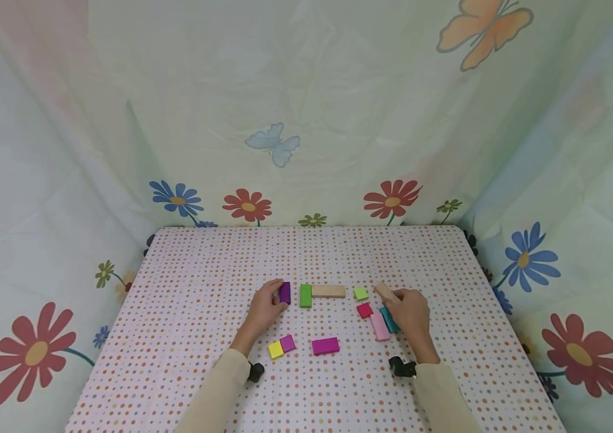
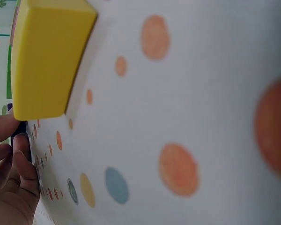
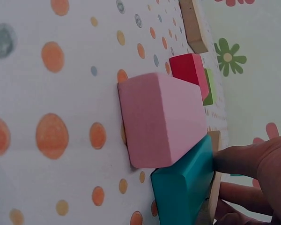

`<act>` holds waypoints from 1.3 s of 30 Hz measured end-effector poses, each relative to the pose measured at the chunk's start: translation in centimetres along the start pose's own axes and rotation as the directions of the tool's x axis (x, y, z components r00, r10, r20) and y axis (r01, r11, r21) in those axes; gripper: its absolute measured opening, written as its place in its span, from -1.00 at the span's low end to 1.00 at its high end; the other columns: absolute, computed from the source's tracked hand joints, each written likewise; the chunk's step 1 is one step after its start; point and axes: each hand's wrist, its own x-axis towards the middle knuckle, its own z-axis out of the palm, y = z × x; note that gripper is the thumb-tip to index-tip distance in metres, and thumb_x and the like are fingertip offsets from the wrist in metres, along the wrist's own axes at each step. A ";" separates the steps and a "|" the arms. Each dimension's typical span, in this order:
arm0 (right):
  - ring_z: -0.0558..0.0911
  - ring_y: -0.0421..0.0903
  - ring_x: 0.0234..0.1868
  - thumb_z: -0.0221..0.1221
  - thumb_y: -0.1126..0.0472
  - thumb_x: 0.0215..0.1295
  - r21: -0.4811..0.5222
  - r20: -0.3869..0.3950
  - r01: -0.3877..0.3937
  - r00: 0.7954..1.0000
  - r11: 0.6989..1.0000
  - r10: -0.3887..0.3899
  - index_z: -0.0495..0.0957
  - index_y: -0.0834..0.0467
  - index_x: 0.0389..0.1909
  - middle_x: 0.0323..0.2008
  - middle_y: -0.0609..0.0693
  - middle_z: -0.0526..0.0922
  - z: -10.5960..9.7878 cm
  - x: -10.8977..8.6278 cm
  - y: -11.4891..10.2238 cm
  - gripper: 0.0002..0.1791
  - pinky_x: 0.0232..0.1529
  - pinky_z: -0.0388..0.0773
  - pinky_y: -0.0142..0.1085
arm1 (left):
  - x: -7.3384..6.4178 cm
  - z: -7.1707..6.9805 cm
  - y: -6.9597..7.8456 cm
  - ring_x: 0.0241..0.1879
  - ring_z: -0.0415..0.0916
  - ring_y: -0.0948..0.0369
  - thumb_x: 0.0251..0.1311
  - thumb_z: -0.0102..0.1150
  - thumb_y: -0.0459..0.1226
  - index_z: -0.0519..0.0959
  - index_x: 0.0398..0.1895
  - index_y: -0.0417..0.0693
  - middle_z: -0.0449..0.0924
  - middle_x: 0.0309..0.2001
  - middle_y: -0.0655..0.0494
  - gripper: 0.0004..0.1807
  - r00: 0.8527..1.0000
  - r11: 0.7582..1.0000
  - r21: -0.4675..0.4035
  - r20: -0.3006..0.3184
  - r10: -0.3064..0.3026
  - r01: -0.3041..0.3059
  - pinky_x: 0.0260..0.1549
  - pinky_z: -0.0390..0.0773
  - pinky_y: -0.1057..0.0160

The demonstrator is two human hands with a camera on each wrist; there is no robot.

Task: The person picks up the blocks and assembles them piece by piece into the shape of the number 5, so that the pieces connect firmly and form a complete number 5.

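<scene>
My left hand pinches a dark purple block between thumb and fingers, left of a green block. In the left wrist view only a sliver of that purple block shows behind the yellow block. On the other side, my right hand grips a plain wooden block that slants away from the fingers. A teal block lies just under this hand, against a pink block. From the right wrist, the held wooden block is partly covered by the teal one.
Another wooden block touches the green one. Between the hands lie a lime block and a red block. Nearer me are a yellow block, a violet block and a magenta block. A dotted cloth covers the table.
</scene>
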 end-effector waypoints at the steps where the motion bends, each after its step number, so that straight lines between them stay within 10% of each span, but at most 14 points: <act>1: 0.69 0.19 -0.07 0.29 0.12 0.45 -0.004 0.000 0.004 1.000 1.000 -0.004 0.64 0.37 0.22 0.08 0.38 0.72 0.0 0.0 0.0 -0.53 -0.06 0.67 0.11 | 0.0 0.0 0.0 -0.32 0.46 0.32 0.29 0.40 -0.42 0.39 0.54 -0.22 0.43 0.52 -0.13 -0.26 1.000 1.000 -0.002 -0.002 -0.003 0.003 -0.43 0.48 0.47; 28: 0.71 0.23 0.00 0.36 0.12 0.36 0.099 0.033 0.279 0.958 0.955 -0.284 0.72 0.34 0.09 0.07 0.35 0.72 -0.5 -2.8 -3.1 -0.58 -0.04 0.69 0.07 | -4.6 0.1 1.9 -0.38 0.36 0.33 0.26 0.49 -0.30 0.55 0.43 -0.15 0.53 0.44 -0.05 -0.35 0.998 0.999 -0.012 0.045 0.041 -0.040 -0.43 0.40 0.46; 39: 0.69 -0.01 -0.15 0.49 0.20 0.22 0.085 0.131 0.392 0.907 0.916 -0.401 0.77 0.28 0.01 -0.06 0.18 0.76 2.1 -5.0 -4.8 -0.63 -0.13 0.67 -0.11 | -5.4 1.8 2.8 0.40 0.51 -0.12 0.21 0.52 -0.30 0.58 0.38 -0.18 0.54 0.44 -0.10 -0.35 0.993 0.996 0.056 0.096 0.065 -0.070 0.34 0.58 -0.12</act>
